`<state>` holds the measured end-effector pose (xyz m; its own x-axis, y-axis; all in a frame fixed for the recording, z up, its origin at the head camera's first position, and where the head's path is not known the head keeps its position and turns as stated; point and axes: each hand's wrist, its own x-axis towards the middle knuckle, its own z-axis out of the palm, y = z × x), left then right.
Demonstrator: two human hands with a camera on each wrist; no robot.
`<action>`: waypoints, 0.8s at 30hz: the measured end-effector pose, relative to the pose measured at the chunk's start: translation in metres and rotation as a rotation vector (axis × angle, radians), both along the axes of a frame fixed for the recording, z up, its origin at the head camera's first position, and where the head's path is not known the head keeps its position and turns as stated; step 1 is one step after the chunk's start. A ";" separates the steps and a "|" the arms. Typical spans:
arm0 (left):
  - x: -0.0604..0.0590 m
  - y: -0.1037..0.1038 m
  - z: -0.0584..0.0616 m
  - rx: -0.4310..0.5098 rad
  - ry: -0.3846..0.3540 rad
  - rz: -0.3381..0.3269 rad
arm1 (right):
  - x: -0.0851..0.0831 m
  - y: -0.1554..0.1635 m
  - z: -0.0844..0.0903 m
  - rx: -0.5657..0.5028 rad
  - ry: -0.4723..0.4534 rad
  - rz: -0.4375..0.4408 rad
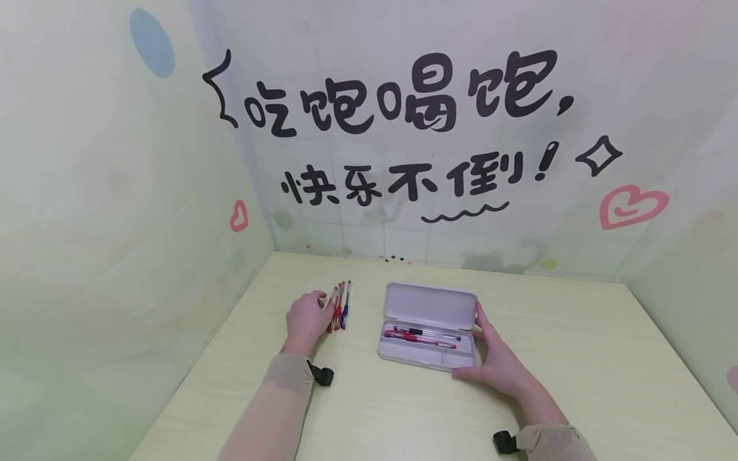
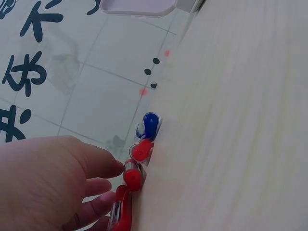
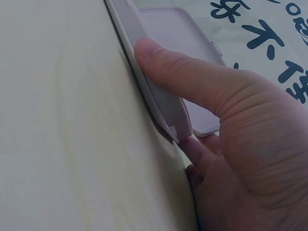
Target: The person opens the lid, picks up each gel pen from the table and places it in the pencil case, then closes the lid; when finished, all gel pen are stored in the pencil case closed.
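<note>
My left hand (image 1: 310,318) is at the left side of a row of capped gel pens, with its thumb and fingertips right at the red pens (image 2: 133,176). At the row's right end lies a blue pen (image 1: 346,306). With my right hand (image 1: 500,362) I hold the right end of an open pale lilac pencil case (image 1: 429,306), thumb along its front wall (image 3: 166,98) and the other fingers behind. Inside the case lie a black pen (image 1: 416,331) and a red pen (image 1: 423,339).
Everything sits on a light wooden table (image 1: 369,397). Its far edge meets a printed wall sheet (image 1: 369,237) with large dark lettering, and similar sheets (image 1: 132,256) flank the sides. A black wrist camera (image 1: 324,375) is strapped at the left sleeve.
</note>
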<state>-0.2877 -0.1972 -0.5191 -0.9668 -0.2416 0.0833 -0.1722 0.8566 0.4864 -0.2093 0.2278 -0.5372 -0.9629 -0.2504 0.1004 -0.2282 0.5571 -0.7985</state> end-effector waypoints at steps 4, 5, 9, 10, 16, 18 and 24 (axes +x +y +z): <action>0.000 -0.001 0.001 -0.009 -0.027 0.004 | -0.001 0.000 0.000 -0.001 0.003 0.002; 0.001 0.000 0.001 -0.012 -0.032 0.005 | -0.001 0.000 0.000 0.001 0.002 0.002; 0.001 0.000 0.002 -0.023 -0.057 0.021 | 0.000 0.000 0.000 0.004 0.000 0.000; 0.001 0.000 0.002 -0.026 -0.063 0.026 | 0.000 0.000 0.000 0.005 -0.001 0.000; 0.001 0.000 0.004 -0.021 -0.079 0.044 | 0.000 -0.001 0.001 0.008 -0.006 -0.005; 0.001 0.000 0.005 -0.016 -0.077 0.043 | 0.000 0.000 0.002 0.010 -0.008 -0.007; 0.002 0.007 0.011 -0.005 -0.002 0.031 | 0.000 0.000 0.002 0.013 -0.013 -0.005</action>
